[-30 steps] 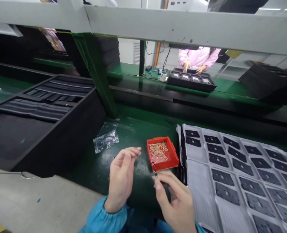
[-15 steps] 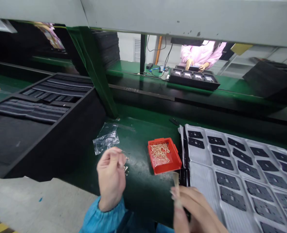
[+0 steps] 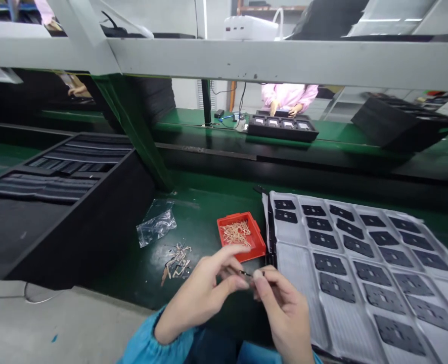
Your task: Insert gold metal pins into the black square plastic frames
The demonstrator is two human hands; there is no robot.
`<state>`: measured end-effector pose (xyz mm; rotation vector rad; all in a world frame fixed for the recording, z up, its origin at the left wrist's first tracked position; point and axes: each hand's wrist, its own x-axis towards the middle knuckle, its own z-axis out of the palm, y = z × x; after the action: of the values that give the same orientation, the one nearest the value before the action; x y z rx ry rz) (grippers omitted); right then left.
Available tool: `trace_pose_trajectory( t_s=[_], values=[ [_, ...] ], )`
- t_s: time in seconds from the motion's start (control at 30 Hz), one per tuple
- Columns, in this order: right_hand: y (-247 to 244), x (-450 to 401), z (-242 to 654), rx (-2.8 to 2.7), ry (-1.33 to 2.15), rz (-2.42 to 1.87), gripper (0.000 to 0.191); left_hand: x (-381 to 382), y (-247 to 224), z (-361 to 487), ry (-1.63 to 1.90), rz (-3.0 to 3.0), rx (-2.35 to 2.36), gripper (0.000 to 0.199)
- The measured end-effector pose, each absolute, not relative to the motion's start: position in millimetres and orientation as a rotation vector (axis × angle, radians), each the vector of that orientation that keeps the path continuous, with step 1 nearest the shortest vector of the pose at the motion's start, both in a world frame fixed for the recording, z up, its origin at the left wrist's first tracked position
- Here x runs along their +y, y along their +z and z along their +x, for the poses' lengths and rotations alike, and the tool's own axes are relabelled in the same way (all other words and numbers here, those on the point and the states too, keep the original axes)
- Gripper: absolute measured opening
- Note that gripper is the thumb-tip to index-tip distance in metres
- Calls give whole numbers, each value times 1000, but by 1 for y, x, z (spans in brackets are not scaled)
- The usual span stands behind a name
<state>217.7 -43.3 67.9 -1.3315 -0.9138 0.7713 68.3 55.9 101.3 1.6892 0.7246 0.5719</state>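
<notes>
My left hand [image 3: 203, 296] and my right hand [image 3: 282, 316] meet in front of the bench, just below a red plastic tray [image 3: 257, 247]. Between their fingertips is a small dark part [image 3: 247, 274], too small to make out clearly. The right thumb and forefinger pinch one end of it, and the left fingers close on the other. The tray holds a heap of thin tan strips [image 3: 235, 233]. A loose pile of tan and dark scraps [image 3: 177, 261] lies on the green bench to the left of my left hand.
A clear plastic bag [image 3: 156, 222] lies on the bench. To the right, a white sheet [image 3: 355, 268] carries rows of black plates. A black foam-lined box [image 3: 57, 172] stands at left. Across the line, a person in a pink sleeve [image 3: 289, 96] works behind a black compartment tray [image 3: 282, 129].
My left hand has moved right to join my right hand at the small part. A pile of scraps now lies on the bench where my left hand was. The view has shifted slightly.
</notes>
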Motion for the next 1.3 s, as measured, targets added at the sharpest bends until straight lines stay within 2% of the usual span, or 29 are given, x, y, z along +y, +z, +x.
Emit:
trace_pose_trajectory(
  t_s=[0.07, 0.13, 0.2, 0.37, 0.57, 0.77, 0.93, 1.03, 1.3],
  values=[
    [65, -52, 226, -800, 645, -1354, 24, 81, 106, 107, 507, 2009, 779, 46],
    [62, -62, 233, -699, 543, -1354, 23, 109, 106, 162, 425, 2505, 863, 30],
    [60, -74, 241, -693, 508, -1335, 23, 130, 100, 219, 328, 2639, 798, 25],
    [55, -105, 263, -685, 357, -1253, 15, 153, 75, 288, 146, 2725, 868, 37],
    [67, -119, 279, -676, 384, -1273, 19, 168, 78, 282, 105, 2614, 913, 37],
    [103, -101, 298, -699, 232, -1453, 23, 114, 114, 229, 342, 2346, 718, 12],
    [102, -79, 281, -843, 393, -1349, 16, 28, 126, 158, 710, 1663, 620, 12],
    [97, -71, 264, -863, 435, -1328, 15, 3, 127, 140, 707, 1306, 727, 16],
    [103, -61, 251, -1027, 364, -1389, 15, 0, 129, 123, 705, 1304, 839, 18]
  ],
)
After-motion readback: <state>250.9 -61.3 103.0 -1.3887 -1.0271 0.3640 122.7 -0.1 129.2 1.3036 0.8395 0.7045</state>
